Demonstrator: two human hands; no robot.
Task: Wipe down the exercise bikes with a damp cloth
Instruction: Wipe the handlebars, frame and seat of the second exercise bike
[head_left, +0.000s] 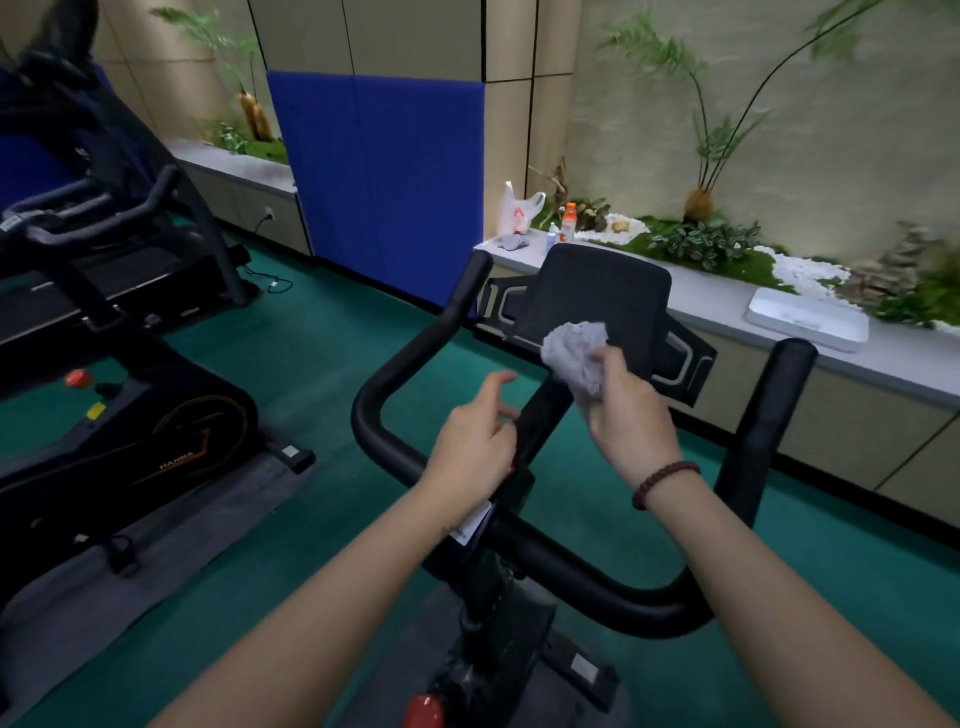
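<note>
You have two exercise bikes, the centre bike (374, 395) and the left bike (156, 431); two grey cloths, the crumpled cloth (574, 348) mid-frame and the spare cloth (511, 241) upper centre; two bottles, orange bottle (570, 219) and small bottle (552, 240); one plastic bag (519, 208).

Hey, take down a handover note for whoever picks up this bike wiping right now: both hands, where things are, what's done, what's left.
Right hand grips the crumpled grey cloth and presses it on the lower edge of the near bike's console.
Left hand holds nothing, fingers loosely curled beside the centre post; contact unclear.
The second bike stands to the left. A spare cloth and bottles sit on the ledge behind.
Done: console wipe under way; nothing shows which parts are already clean.
Left: probably the handlebars, then the second bike.
</note>
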